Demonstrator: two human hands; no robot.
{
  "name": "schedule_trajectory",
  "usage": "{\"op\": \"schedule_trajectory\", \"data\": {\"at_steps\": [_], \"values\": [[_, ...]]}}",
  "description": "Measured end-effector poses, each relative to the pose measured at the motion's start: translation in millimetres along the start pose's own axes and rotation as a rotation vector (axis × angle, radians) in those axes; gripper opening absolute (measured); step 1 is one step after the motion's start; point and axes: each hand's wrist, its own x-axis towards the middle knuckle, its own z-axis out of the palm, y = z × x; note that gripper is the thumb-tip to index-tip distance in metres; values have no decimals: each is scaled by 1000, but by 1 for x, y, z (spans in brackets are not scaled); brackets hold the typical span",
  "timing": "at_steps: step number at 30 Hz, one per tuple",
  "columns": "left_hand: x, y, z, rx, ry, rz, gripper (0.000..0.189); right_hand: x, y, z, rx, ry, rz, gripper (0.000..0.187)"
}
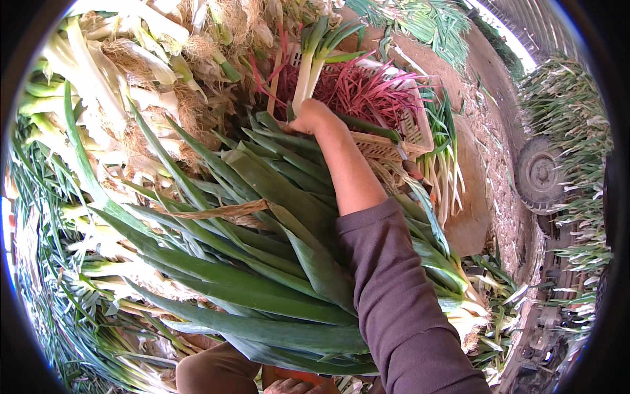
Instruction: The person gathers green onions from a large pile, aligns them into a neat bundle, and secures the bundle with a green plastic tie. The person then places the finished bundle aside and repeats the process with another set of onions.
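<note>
My right hand (309, 117) reaches over a heap of large green onions, its fingers closed around the lower part of a few short-cut stalks (306, 74) with white stems and green tops. Those stalks stand up in front of a pale plastic crate (424, 129) filled with pink-red strips (354, 86). Under my right forearm the broad green leaves (266, 285) spread to the left, and their white rooted ends (470, 315) show at the right. Only the back of my left hand (290, 386) shows at the bottom edge, below the leaves; its fingers are mostly hidden.
Piled green onions with white stems and hairy roots (133, 83) fill the upper left. A smaller trimmed bunch (445, 162) leans at the crate's right side. Further right are bare ground (502, 147), a vehicle wheel (540, 175) and a stacked load of green onions (571, 113).
</note>
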Motion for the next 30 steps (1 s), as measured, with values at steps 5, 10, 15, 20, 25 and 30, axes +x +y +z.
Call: {"op": "schedule_trajectory", "data": {"at_steps": [5,10,15,20,25,30], "values": [[-2,-4,8,6,1,-3,46,12,8,33,228,-54,33,81],[0,-1,-3,-6,-73,22,47,26,31,68,703,-324,53,69],[0,0,-8,-9,-70,64,47,16,11,63,907,0,312,51],[0,2,-11,-19,-89,53,46,13,8,23,1987,41,169,30],[0,4,-13,-11,-110,58,44,8,-15,-2,2102,-73,82,35],[3,-5,26,79,-49,7,35,-2,-10,-44,1995,-194,31,30]]}}
